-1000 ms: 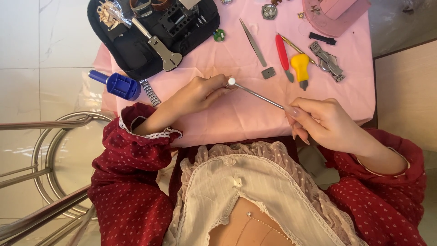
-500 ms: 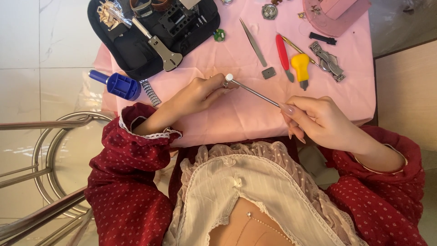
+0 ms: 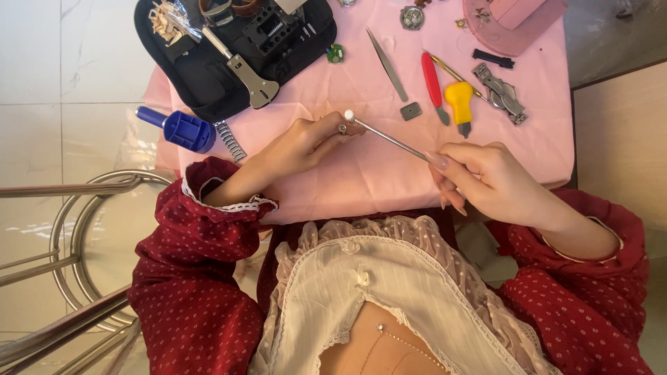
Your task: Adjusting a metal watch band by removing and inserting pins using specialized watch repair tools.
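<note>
**Inspector:** Largest first. The pink cloth (image 3: 361, 187) covers the table. A black tool case (image 3: 208, 76) lies open at its far left, with a blue tool (image 3: 184, 130) just beside it.

**Clerk:** And the hands?

**Inspector:** The left hand (image 3: 306, 142) is narrowed to a pinch on a small metal piece (image 3: 342, 128), low over the cloth's middle. The right hand (image 3: 493, 180) is closed round the near end of a thin metal rod (image 3: 389, 137).

**Clerk:** Step in hand?

**Inspector:** By my judgement, the rod's white tip is being set against the pinched piece. The next move calls for a steady pinch and light pressure.

**Clerk:** Change since a second ago?

**Inspector:** Slight. The tip sits closer on the left fingers, and both grips are unchanged.
</note>
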